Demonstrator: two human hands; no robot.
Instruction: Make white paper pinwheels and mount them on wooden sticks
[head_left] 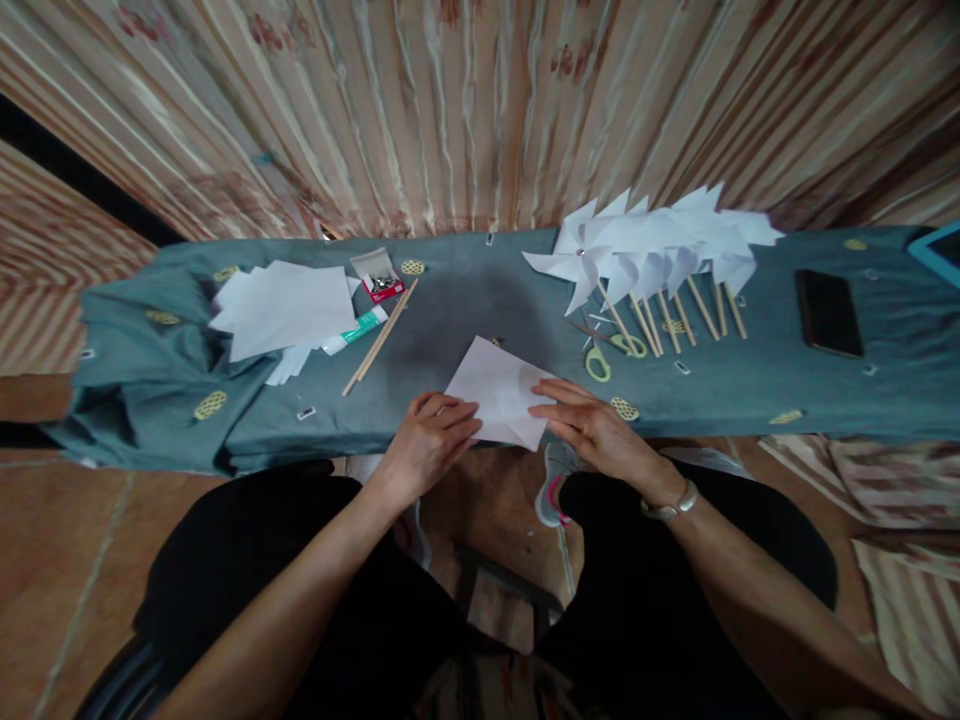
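Observation:
A white square sheet of paper (501,390) lies at the table's front edge, one corner pointing away from me, with faint creases across it. My left hand (433,442) grips its near left side, fingers curled over the top. On the right side, my right hand (589,425) holds the sheet with fingers laid across it; both thumbs are hidden. Just beyond my right hand are scissors (598,364) with light green handles, blades partly apart. Behind them rest several white paper pinwheels (581,252) on wooden sticks, overlapping in a row.
Left on the teal tablecloth (465,290) are a stack of white paper (289,310), a green and white glue tube (355,330), two wooden sticks (381,338) and an opened red box of small metal pins (381,278). A dark phone (829,312) and a blue-edged device (941,255) lie right.

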